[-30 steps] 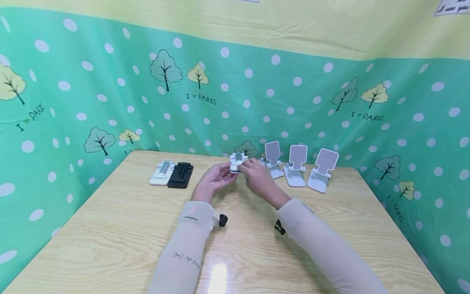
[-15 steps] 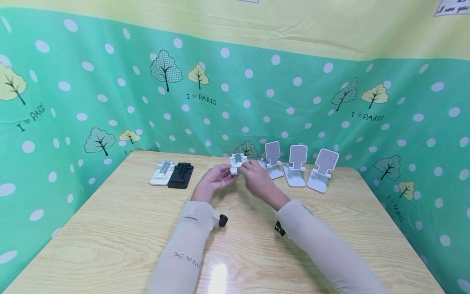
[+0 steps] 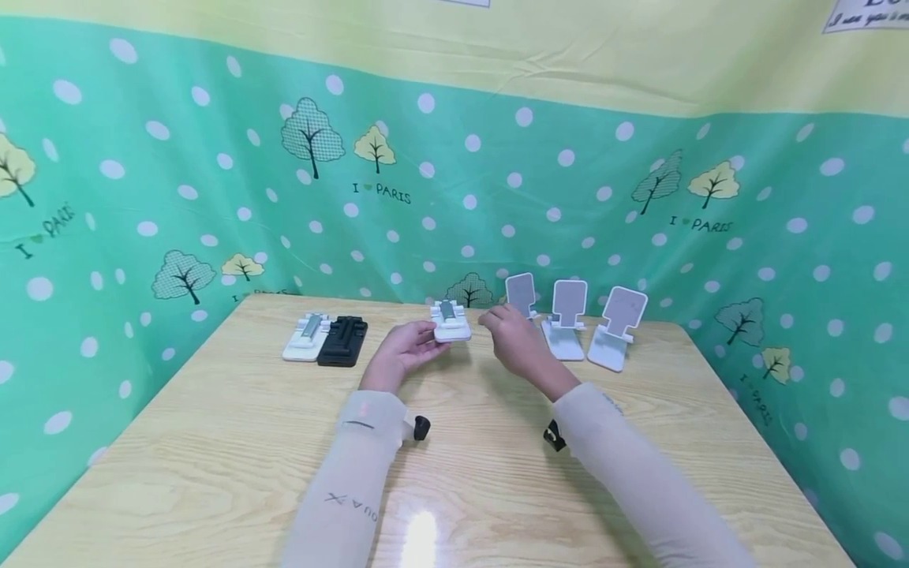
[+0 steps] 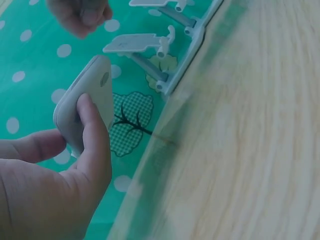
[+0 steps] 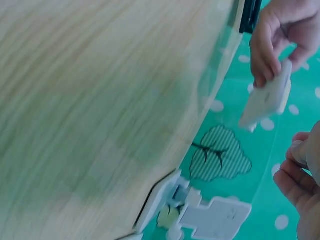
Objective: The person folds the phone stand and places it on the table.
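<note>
Held white stand (image 3: 451,325): folded, lifted above the surface (image 3: 483,442), pinched in the left hand (image 3: 405,349) by thumb and fingers. Right hand (image 3: 518,341): fingers curled, seemingly empty, near it. Apparent tally: three unfolded stands (image 3: 570,301) done; held piece, folded white stand (image 3: 307,339) and folded black stand (image 3: 343,341) outstanding.

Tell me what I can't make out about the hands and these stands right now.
Head view: most of the base of the leftmost raised stand is hidden behind the right hand.
Left wrist view: the round mark on the held white stand is too blurred to read; the right hand is cut off by the top edge.
Right wrist view: the folded black stand is cut off by the top edge.
</note>
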